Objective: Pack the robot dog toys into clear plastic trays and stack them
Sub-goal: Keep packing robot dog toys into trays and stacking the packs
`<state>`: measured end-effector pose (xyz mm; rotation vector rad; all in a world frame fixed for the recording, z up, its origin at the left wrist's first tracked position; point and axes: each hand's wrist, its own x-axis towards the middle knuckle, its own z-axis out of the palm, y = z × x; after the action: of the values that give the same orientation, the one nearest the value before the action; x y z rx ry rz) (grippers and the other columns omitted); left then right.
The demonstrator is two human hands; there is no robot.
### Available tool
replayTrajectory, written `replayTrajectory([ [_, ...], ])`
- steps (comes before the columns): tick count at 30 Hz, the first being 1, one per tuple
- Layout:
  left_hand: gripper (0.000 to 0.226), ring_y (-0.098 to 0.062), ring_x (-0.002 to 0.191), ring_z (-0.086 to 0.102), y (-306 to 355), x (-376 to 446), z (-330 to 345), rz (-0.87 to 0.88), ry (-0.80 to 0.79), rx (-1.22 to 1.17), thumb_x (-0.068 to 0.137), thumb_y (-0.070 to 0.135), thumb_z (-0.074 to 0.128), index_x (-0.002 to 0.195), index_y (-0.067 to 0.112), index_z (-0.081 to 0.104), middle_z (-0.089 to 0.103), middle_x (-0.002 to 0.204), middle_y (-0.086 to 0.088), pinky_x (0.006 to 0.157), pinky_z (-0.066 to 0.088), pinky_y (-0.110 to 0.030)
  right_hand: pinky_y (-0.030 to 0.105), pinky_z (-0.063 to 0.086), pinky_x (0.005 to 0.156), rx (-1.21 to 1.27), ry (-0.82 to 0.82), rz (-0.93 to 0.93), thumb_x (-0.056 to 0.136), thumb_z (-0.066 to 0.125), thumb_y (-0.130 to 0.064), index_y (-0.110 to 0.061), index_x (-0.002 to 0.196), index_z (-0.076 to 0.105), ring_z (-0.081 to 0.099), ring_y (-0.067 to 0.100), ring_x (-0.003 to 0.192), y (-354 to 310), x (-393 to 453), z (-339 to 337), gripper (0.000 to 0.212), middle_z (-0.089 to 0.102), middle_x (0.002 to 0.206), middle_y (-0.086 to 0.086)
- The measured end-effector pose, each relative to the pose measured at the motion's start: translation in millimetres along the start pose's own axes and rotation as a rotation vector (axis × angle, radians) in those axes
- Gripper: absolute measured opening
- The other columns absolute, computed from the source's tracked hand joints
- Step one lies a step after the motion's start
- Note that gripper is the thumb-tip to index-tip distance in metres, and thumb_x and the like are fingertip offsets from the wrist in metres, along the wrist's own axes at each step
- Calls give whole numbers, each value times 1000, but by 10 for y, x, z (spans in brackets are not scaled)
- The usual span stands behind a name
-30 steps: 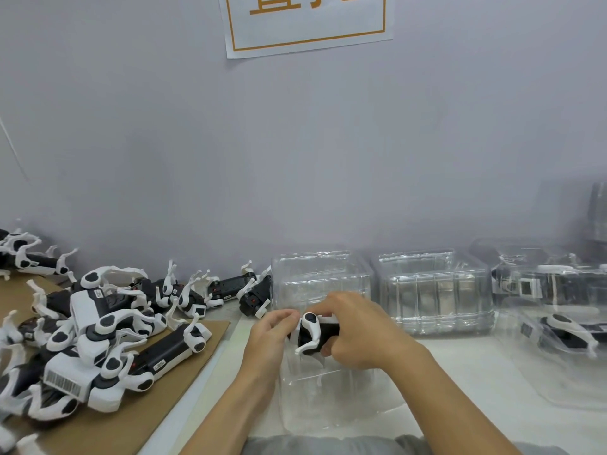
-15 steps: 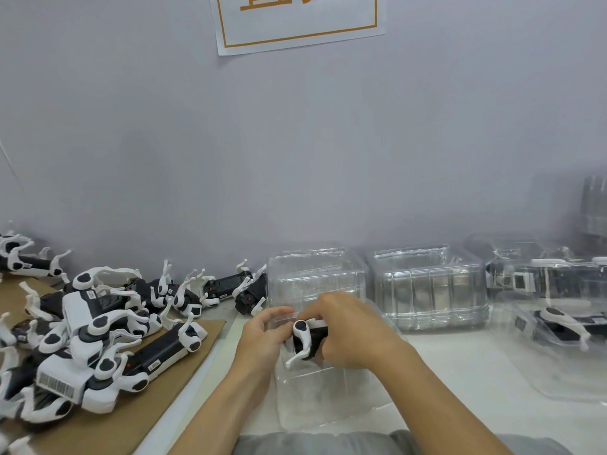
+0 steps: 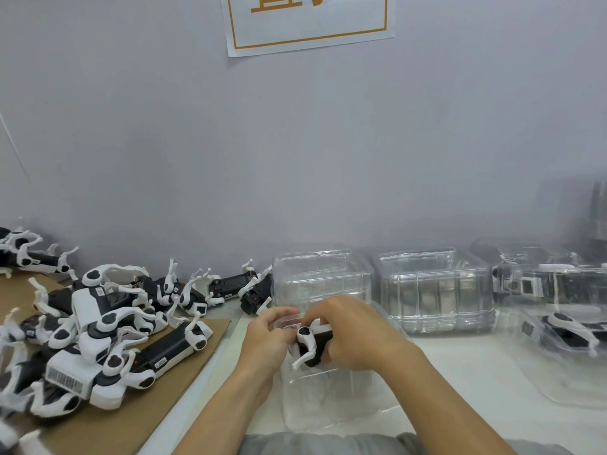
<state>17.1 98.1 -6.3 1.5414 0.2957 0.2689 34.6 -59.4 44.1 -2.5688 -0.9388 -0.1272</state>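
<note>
Both hands hold one robot dog toy (image 3: 310, 348) directly above the open clear tray (image 3: 328, 399): right hand (image 3: 356, 336) gripping its body, left hand (image 3: 269, 339) pinching the near end, long axis running away from the person.

Toy pile (image 3: 98, 336) blocks left; bare table (image 3: 460, 372) between trays (image 3: 433, 290).

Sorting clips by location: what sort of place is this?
Likely a toy packing station in a factory or workshop: a heap of identical robot dog toys on cardboard, stacks of clear plastic trays, and a posted paper sign on the wall.
</note>
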Motion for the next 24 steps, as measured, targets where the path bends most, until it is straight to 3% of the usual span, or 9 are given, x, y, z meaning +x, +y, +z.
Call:
replayTrajectory([
  [5, 39, -12, 95, 70, 30, -7, -9, -4, -9, 44, 78, -16, 64, 100, 16, 71, 75, 101, -1, 73, 51, -22, 24, 40, 76, 71, -67, 31, 81, 72, -14, -38, 116, 69, 51, 10, 96, 51, 6, -35, 42, 50, 100, -14],
  [8, 39, -14, 99, 68, 57, -21, -17, -7, -33, 85, 79, -14, 63, 102, 17, 69, 73, 104, -3, 72, 49, -21, 26, 37, 88, 100, -109, 24, 84, 67, -24, -40, 113, 71, 46, 4, 97, 51, -7, -97, 33, 52, 102, -15],
  [10, 40, -14, 98, 67, 73, -31, -20, -6, -39, 105, 78, -14, 61, 102, 17, 69, 73, 104, -4, 72, 49, -21, 28, 42, 92, 164, -91, 41, 85, 60, -31, -37, 108, 73, 52, 5, 100, 19, -7, -153, 28, 56, 101, -17],
  [14, 40, -14, 86, 71, 89, -55, -23, -14, -40, 102, 79, -16, 55, 102, 14, 69, 75, 99, -6, 57, 51, -17, 23, 46, 64, 205, -98, 18, 87, 65, -42, -29, 100, 77, 58, 6, 75, -130, 30, -91, 22, 60, 82, -10],
  [17, 41, -12, 79, 71, 88, -66, -19, -12, -31, 99, 79, -17, 54, 101, 14, 70, 76, 94, -7, 53, 50, -16, 21, 38, 52, 199, -103, 44, 87, 71, -29, -20, 99, 75, 51, 7, 59, -192, 66, 26, 16, 51, 72, -9],
  [21, 41, -5, 66, 70, 87, -66, -9, -11, -28, 104, 79, -18, 52, 99, 13, 70, 76, 90, -9, 51, 49, -17, 22, 39, 47, 143, -78, 108, 86, 69, -20, -13, 99, 72, 57, 15, 62, -235, 92, 77, 14, 63, 95, 4],
  [24, 42, -6, 69, 71, 83, -60, -16, -11, -31, 109, 78, -19, 53, 99, 13, 70, 77, 89, -6, 53, 50, -18, 23, 43, 49, 135, -81, 128, 87, 66, -15, -13, 101, 73, 64, 21, 73, -237, 88, 69, 16, 65, 100, 6],
])
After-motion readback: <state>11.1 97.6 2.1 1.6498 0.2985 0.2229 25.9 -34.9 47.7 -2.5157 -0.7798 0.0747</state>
